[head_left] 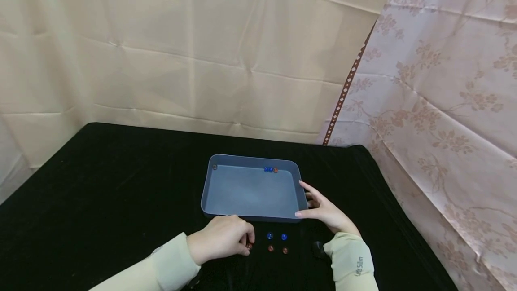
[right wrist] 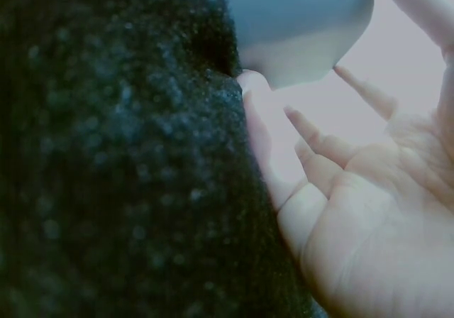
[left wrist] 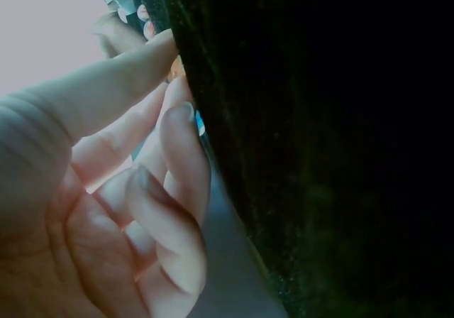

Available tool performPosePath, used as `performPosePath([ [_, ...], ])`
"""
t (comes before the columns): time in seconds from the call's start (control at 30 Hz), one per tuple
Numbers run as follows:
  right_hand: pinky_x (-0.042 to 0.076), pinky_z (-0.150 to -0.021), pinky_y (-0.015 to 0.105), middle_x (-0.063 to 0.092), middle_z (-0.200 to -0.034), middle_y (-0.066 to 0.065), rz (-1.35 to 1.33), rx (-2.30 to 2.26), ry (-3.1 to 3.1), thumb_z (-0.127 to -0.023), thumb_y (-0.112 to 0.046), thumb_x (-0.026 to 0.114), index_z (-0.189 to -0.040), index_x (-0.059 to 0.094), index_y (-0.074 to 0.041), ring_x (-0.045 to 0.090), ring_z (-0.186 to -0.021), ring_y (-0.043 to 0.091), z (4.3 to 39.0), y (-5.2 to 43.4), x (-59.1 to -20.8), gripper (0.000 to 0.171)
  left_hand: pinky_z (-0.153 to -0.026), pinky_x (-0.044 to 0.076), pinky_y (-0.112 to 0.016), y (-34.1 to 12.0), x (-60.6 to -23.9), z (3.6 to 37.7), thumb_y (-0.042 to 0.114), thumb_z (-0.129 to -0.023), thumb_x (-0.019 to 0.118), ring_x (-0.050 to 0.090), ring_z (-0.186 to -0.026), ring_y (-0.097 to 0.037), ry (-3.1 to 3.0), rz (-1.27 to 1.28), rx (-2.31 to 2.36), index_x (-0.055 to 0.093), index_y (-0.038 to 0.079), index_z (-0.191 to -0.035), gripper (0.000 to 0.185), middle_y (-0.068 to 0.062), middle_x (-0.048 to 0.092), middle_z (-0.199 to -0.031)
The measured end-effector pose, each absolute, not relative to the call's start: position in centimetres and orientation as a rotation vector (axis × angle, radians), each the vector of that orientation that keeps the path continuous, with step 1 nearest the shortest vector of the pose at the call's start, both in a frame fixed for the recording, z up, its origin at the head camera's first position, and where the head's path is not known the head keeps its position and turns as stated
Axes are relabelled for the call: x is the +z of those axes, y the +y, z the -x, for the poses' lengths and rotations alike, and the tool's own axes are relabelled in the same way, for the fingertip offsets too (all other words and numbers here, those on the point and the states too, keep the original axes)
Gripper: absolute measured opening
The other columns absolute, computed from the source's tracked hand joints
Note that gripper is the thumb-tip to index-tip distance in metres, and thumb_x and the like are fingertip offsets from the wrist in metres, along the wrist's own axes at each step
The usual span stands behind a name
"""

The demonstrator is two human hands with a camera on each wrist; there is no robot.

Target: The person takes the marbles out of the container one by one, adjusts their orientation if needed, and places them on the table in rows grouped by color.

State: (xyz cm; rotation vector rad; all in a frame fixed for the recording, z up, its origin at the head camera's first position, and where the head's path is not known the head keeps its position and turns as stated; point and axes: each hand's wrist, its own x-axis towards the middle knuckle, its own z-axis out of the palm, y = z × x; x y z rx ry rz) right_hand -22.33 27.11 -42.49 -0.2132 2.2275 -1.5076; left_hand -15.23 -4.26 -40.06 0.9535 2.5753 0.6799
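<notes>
My left hand [head_left: 226, 239] is in front of the tray and pinches a reddish-brown marble [head_left: 249, 246] at the black cloth. In the left wrist view an orange bit of that marble [left wrist: 176, 69] shows between thumb and forefinger. At the tray's front right corner, my right hand [head_left: 327, 212] rests with spread fingers, thumb on the front rim and forefinger on the right rim. The blue-grey tray [head_left: 242, 196] holds two blue marbles [head_left: 268, 169] beside an orange marble [head_left: 275, 170] at the back right, and a brownish marble [head_left: 215, 166] at the back left.
Right of my left hand, two blue marbles [head_left: 284, 236] and two reddish-brown marbles [head_left: 285, 250] lie in two rows on the black cloth [head_left: 121, 201]. A small black object [head_left: 318, 249] is beside my right cuff. Cream and floral curtains [head_left: 444, 125] hang behind and to the right.
</notes>
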Motion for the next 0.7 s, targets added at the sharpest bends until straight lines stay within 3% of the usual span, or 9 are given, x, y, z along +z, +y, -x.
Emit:
performPosePath([
  [0.7,0.044,-0.103,0.048,0.031,-0.149,0.023,0.187,-1.507,2.221,-0.087,-0.018,0.072,-0.157,0.019,-0.025,0.048,-0.123,0.034,22.2,27.1,-42.5,0.088,-0.058,0.045,-0.02,-3.7,-36.9,16.7,0.024,-0.085,0.078,0.054,-0.062,0.002,2.534,-0.923,0.889,0.072,0.015,-0.1,0.018,0.017,0.062,-0.069],
])
